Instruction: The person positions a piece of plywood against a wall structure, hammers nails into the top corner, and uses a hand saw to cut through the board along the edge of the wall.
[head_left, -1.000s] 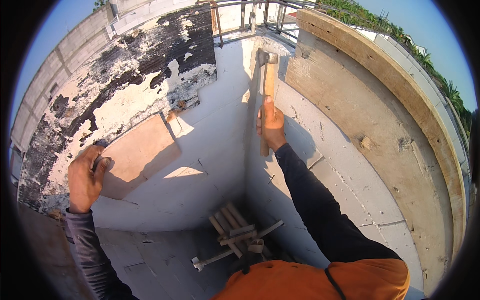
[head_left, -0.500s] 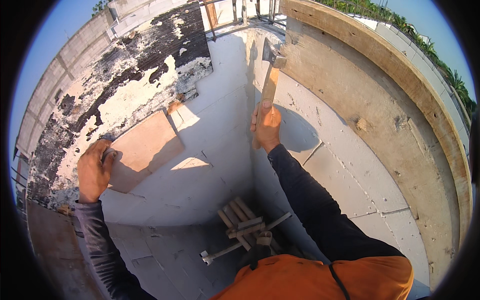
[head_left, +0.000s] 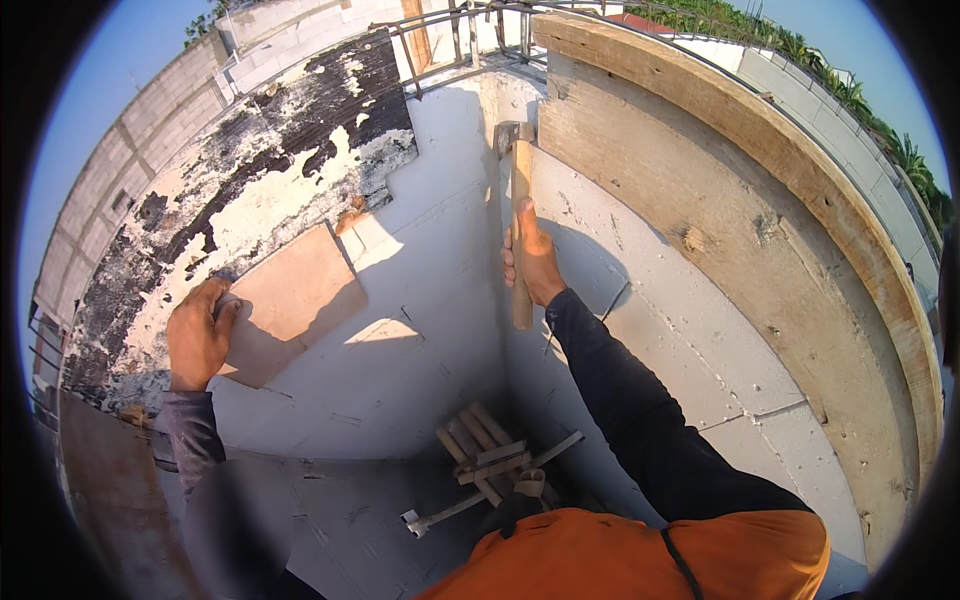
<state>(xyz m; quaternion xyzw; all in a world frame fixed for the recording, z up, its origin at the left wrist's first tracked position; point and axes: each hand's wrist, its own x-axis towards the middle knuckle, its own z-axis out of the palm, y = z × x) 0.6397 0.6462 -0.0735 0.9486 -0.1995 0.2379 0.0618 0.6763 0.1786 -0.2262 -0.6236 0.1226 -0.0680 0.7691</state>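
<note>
My right hand (head_left: pixel 538 262) is closed round the wooden handle of a hammer (head_left: pixel 522 185), held head-up in front of the wall corner. The metal head is partly behind the handle's upper end. At the left, my left hand (head_left: pixel 200 335) is closed at the left edge of a flat tan wooden board piece (head_left: pixel 295 290), its thumb over that edge. Its other fingertips are partly hidden. The board piece leans tilted against the pale block wall (head_left: pixel 440 200), just below a long dark board (head_left: pixel 270 140) crusted with white mortar.
A thick timber plank (head_left: pixel 720 200) curves along the right wall. Steel bars (head_left: pixel 475 35) stand beyond the corner. Below, in the shaded space between the walls, several wooden poles and battens (head_left: pixel 490 455) lie crossed. A dark blurred shape (head_left: pixel 235 525) covers part of my left forearm.
My right hand and the hammer have shifted slightly left and down, and the handle stands more upright. The dark blur at lower left has appeared. My left hand keeps its hold.
</note>
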